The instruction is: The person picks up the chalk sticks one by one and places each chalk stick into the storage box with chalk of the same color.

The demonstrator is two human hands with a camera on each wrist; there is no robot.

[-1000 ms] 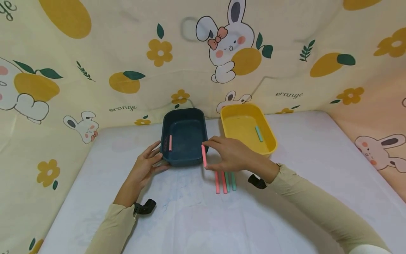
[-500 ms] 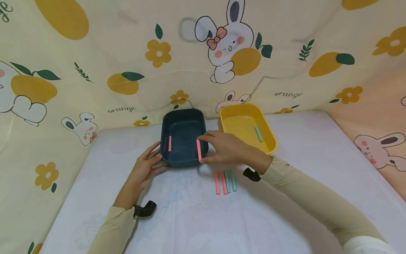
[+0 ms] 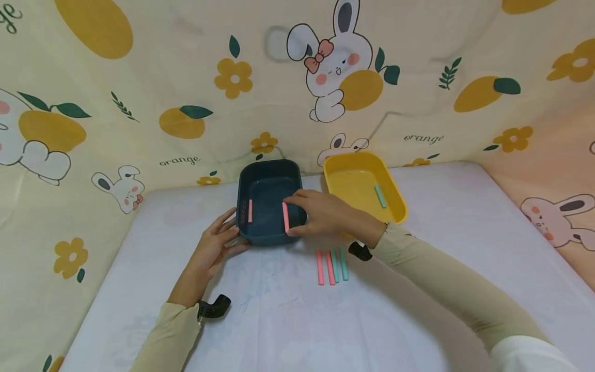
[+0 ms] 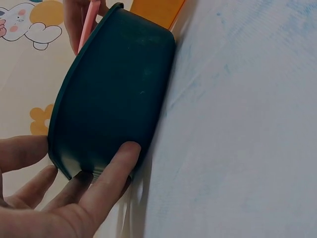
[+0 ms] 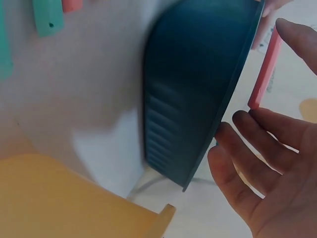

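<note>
My right hand [image 3: 325, 212] pinches a pink stick [image 3: 285, 218] lengthwise between thumb and fingertips, over the right part of a dark blue plastic bin [image 3: 269, 239]. In the right wrist view the pink stick [image 5: 265, 69] stands past the bin's rim, its two ends against the fingertips. My left hand [image 3: 215, 248] touches the bin's front left corner. The left wrist view has one of its fingertips [image 4: 130, 148] on the bin wall and others along the rim. Another pink stick [image 3: 250, 211] lies inside the bin, near its left wall.
A yellow bin [image 3: 403, 213] stands just right of the dark blue one, with a green stick [image 3: 380, 196] in it. On the white tabletop in front lie two pink sticks [image 3: 320, 267] and two green sticks [image 3: 344, 264]. A printed cloth [image 3: 260, 113] hangs behind.
My right hand has moved left and slightly away from me, bringing the pink stick from the dark blue bin's right rim to over its inside. The left hand stays at the corner.
</note>
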